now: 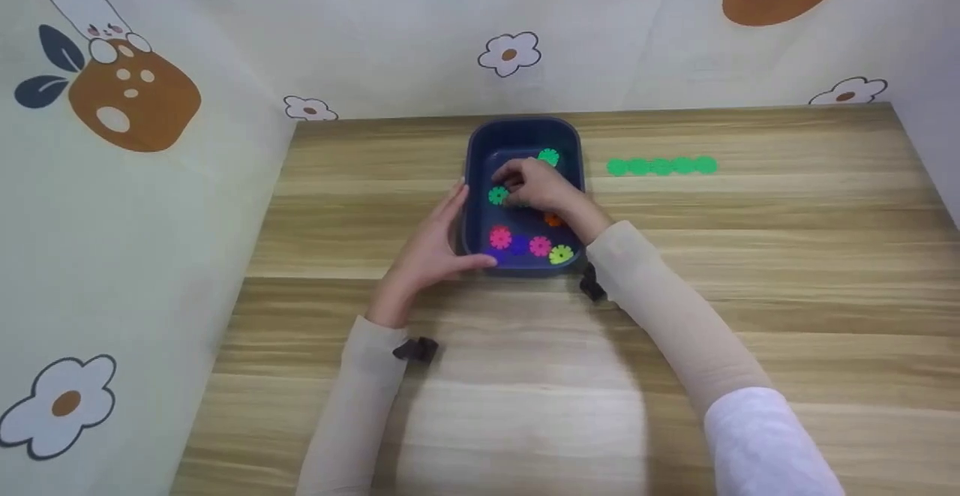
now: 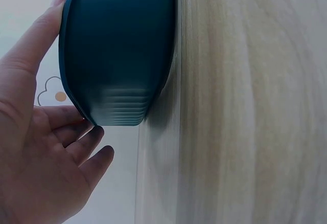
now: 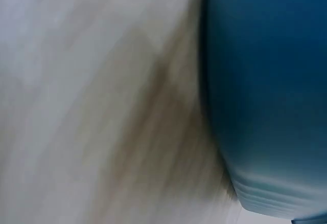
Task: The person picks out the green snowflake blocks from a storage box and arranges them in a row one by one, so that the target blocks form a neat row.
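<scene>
My left hand (image 1: pixel 431 248) braces the left side of a dark blue plastic box (image 1: pixel 471 211); its thumb crosses the front rim and its fingertips touch the side. In the left wrist view, the left thumb and fingers (image 2: pixel 91 144) lie spread against the box wall. Inside the box is my right hand (image 1: pixel 538 184), fingers loosely bent, with a gap between thumb and index finger. Beside that thumb lies a green snowflake disc (image 1: pixel 498 196); another green disc (image 1: pixel 549 157) is behind the hand. The right wrist view shows the box's outer wall (image 3: pixel 271 91) but no hand.
Pink discs (image 1: pixel 500 238), blue discs (image 1: pixel 519 245) and a yellow disc (image 1: pixel 561 254) lie at the box's front, with an orange disc (image 1: pixel 553 220) partly under the right wrist. A joined row of green discs (image 1: pixel 661 166) rests on the wooden table (image 1: pixel 780 293) to the right.
</scene>
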The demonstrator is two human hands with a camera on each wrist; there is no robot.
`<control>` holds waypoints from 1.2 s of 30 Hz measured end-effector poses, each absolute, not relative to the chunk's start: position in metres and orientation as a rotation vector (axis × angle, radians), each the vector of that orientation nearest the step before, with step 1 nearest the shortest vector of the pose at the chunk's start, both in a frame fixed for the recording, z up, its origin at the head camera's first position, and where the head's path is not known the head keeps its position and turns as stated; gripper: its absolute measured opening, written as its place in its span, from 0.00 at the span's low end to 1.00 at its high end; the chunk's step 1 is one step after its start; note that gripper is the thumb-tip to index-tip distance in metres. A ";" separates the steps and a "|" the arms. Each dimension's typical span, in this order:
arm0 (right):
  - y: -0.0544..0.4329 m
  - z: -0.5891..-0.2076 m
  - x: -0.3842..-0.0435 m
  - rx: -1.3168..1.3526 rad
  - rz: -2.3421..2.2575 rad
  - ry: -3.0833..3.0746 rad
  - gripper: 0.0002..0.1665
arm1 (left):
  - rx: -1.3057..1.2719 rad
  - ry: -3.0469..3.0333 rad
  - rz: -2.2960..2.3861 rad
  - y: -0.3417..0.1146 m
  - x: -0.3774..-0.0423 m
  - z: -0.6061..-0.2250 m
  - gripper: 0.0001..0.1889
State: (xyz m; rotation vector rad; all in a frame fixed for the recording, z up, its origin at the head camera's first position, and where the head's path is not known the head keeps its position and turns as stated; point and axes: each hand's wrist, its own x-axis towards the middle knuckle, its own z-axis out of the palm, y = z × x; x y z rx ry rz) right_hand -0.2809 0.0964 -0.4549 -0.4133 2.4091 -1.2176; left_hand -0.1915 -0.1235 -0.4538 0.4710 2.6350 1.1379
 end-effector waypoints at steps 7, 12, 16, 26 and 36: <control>0.088 -0.459 -0.279 -0.609 -1.138 2.283 0.28 | 0.485 2.653 1.107 -0.126 -0.192 -0.454 0.59; 0.087 -0.458 -0.276 -0.622 -1.106 2.250 0.28 | 0.477 2.654 1.102 -0.125 -0.192 -0.453 0.59; 0.086 -0.459 -0.275 -0.686 -1.036 2.298 0.26 | 0.487 2.650 1.099 -0.124 -0.191 -0.453 0.59; 0.084 -0.463 -0.275 -0.844 -0.957 2.337 0.18 | 0.515 2.662 1.120 -0.124 -0.191 -0.454 0.59; 0.085 -0.463 -0.274 -0.911 -0.952 2.303 0.15 | 0.525 2.666 1.115 -0.124 -0.193 -0.456 0.60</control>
